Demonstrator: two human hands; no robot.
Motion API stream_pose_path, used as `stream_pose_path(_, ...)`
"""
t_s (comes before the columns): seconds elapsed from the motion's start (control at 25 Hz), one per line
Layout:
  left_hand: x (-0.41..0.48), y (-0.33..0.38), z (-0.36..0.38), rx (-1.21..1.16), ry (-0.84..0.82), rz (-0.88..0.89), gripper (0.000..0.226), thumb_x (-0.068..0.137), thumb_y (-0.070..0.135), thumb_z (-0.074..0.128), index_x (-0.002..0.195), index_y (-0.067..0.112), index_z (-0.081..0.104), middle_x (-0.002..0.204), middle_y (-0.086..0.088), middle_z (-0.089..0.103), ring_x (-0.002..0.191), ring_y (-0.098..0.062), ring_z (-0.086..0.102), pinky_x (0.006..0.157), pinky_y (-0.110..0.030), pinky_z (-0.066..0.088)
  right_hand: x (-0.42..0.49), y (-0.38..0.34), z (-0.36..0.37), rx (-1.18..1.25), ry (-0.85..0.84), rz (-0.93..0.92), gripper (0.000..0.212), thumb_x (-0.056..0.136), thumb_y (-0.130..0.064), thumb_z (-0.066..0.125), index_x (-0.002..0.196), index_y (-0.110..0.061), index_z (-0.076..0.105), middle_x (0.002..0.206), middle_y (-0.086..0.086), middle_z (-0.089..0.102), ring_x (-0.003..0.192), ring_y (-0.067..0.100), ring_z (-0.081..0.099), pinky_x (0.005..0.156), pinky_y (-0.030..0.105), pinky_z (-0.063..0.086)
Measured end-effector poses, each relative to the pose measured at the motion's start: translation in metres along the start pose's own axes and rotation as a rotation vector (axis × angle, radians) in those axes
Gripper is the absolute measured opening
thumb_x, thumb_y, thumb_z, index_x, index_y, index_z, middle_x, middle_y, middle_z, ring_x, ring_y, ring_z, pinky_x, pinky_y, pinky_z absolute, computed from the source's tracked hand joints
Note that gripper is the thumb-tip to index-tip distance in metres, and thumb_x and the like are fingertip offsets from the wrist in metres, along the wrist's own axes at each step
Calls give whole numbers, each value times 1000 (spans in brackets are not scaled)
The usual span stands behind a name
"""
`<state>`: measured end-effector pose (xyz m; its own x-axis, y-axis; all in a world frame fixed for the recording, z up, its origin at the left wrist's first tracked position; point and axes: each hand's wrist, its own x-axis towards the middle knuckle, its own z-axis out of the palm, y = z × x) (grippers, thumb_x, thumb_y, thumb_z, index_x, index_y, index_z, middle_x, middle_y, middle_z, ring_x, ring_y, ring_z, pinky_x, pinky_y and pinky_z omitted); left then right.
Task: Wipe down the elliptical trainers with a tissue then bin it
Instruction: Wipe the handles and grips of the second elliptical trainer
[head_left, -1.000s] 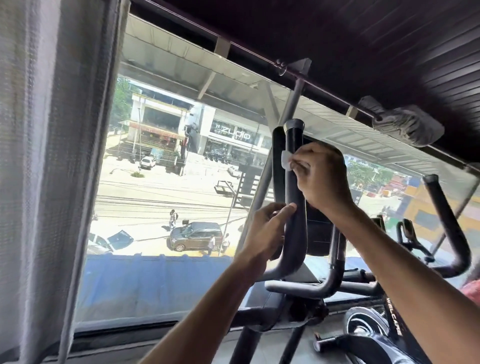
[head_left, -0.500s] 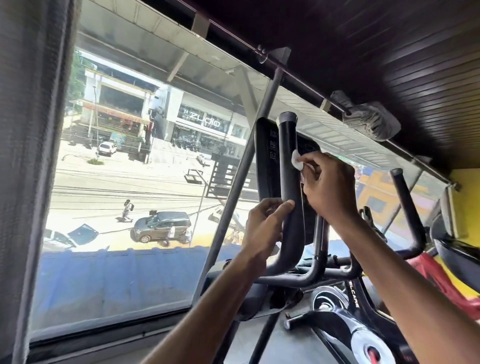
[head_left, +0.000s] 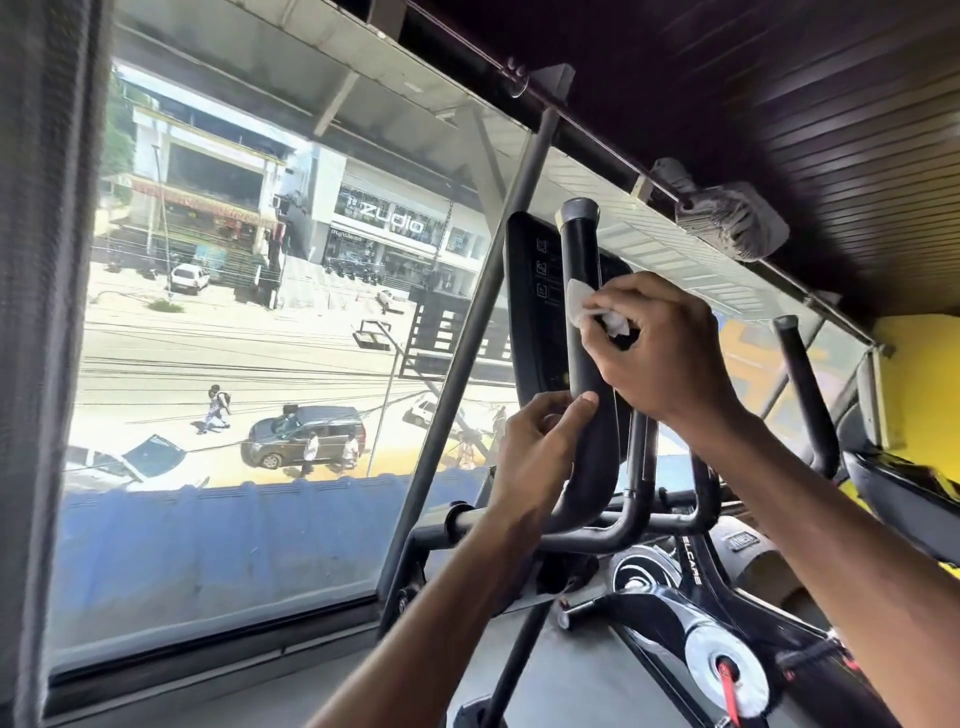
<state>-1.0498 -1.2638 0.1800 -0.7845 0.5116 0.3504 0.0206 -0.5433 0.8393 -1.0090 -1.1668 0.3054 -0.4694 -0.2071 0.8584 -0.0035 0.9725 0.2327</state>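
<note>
The right hand (head_left: 660, 353) has its fingers curled round a crumpled white tissue (head_left: 584, 306), pinching it and pressing it flat against the right side of the upright black handlebar (head_left: 581, 249), a little below its grey cap. Lower on the handlebar, the left hand (head_left: 535, 457) grips the bar, fingers wrapped behind and the thumb laid across its front. Just behind the handlebar stands the dark console (head_left: 527, 312), small icons running down its left edge. Below the handlebar sits the body of the elliptical trainer (head_left: 670, 618), black with a silver disc (head_left: 727, 670). Right of the handlebar, well apart, a second black handle (head_left: 805, 400) rises. Left of the handlebar, the big window (head_left: 260, 545) looks onto a sunny street, with a grey curtain (head_left: 41, 312) at its edge.
</note>
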Motion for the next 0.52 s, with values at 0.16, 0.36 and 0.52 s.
stream_pose_path(0.16, -13, -12, 4, 115, 62, 141, 12, 97, 39, 70, 85, 44, 71, 81, 9, 76, 78, -6, 70, 81, -36, 59, 2, -1, -3, -41, 13, -6, 20, 91, -28, 74, 96, -9, 77, 94, 5, 72, 78, 20, 67, 71, 27, 50)
stream_pose_path(0.36, -15, -24, 1, 137, 70, 192, 24, 91, 55, 68, 109, 39, 72, 90, 3, 77, 89, -16, 75, 86, -49, 60, 33, -4, 9, -103, -55, -34, 9, 90, -17, 73, 93, -11, 78, 95, 3, 69, 81, 24, 66, 73, 25, 48)
stream_pose_path(0.52, -12, -23, -2, 115, 47, 170, 25, 83, 62, 71, 102, 46, 72, 86, 4, 76, 84, -19, 76, 79, -56, 62, 19, 2, -5, -51, -87, -119, 8, 89, -16, 76, 94, -11, 80, 95, 0, 70, 84, 20, 67, 75, 29, 54)
